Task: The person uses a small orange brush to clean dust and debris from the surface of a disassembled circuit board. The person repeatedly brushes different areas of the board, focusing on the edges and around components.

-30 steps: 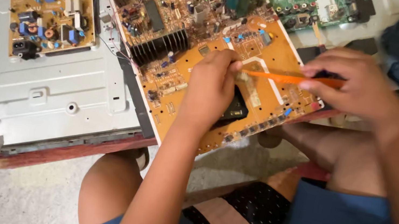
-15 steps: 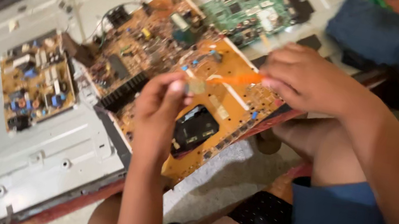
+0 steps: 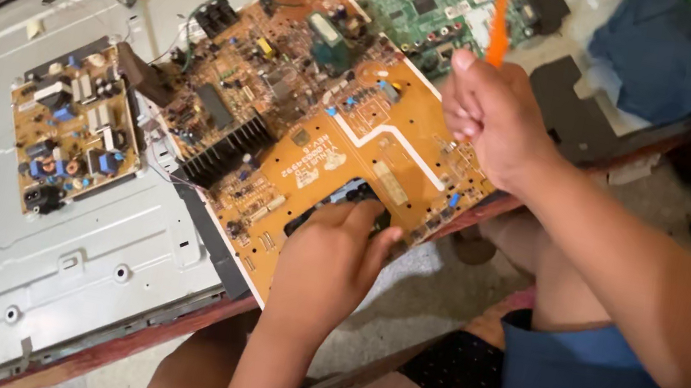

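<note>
Orange PCB (image 3: 345,142): flat on grey metal panel (image 3: 21,260), bench edge; your L hand (image 3: 329,262) now presses its near edge, fingers flat, no grip; R hand (image 3: 496,121) has lifted orange tool (image 3: 501,13) clear, grip closed on it; probing paused.

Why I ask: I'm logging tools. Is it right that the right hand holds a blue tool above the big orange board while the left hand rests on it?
Not quite: the head view shows the tool is orange, not blue. The right hand holds it above the board; the left hand rests on it.
</note>
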